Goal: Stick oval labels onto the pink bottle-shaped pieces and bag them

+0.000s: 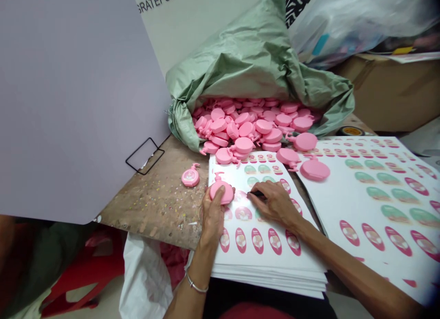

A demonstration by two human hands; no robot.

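Observation:
My left hand (212,213) is closed around a round pink plastic bottle-shaped piece (222,190), holding it over the near sticker sheet (264,259). My right hand (273,202) rests on that sheet with its fingers pinched at a small dark thing (256,194) beside a sticker; I cannot make out what it is. The sheet tops a stack of white sheets printed with pink and green oval stickers. One pink piece with a sticker on its face (190,177) lies alone on the worn wooden table (154,204), left of my hands.
A green plastic bag (254,57) at the back spills a heap of pink pieces (250,124) onto the sheets. More sticker sheets (378,190) spread to the right. A large lilac board (68,94) stands at left. A cardboard box (395,90) is behind right.

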